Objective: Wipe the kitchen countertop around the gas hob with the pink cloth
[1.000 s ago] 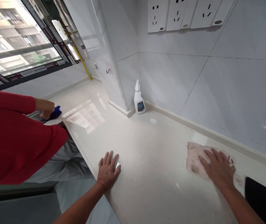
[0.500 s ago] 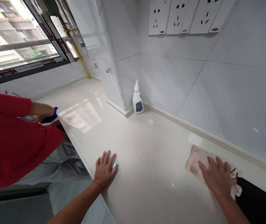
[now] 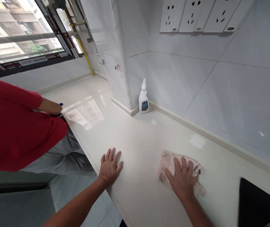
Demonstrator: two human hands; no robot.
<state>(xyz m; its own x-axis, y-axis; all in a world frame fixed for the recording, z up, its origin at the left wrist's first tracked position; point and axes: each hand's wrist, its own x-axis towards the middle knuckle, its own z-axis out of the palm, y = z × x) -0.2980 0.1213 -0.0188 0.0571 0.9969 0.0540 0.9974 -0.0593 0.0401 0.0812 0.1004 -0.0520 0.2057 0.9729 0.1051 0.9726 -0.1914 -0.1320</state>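
Note:
My right hand [image 3: 182, 178] lies flat on a crumpled, stained pale pink cloth [image 3: 166, 162], pressing it against the cream speckled stone countertop [image 3: 144, 132]. My left hand [image 3: 110, 165] rests palm down on the bare stone with its fingers spread, close to the counter's front edge. It holds nothing. A white spray bottle [image 3: 143, 99] with a dark label stands upright in the back corner, well beyond both hands.
At the left, a co-worker in a red top [image 3: 11, 123] leans at the counter, one hand on a blue item [image 3: 61, 104]. A black object [image 3: 260, 205] sits at the lower right. Tiled walls with white wall sockets [image 3: 206, 15] and a low skirting bound the counter, and a window lies beyond.
My right hand and the cloth have slid left along the counter, towards my left hand. My left hand stays in place. The co-worker's blue item is now mostly hidden.

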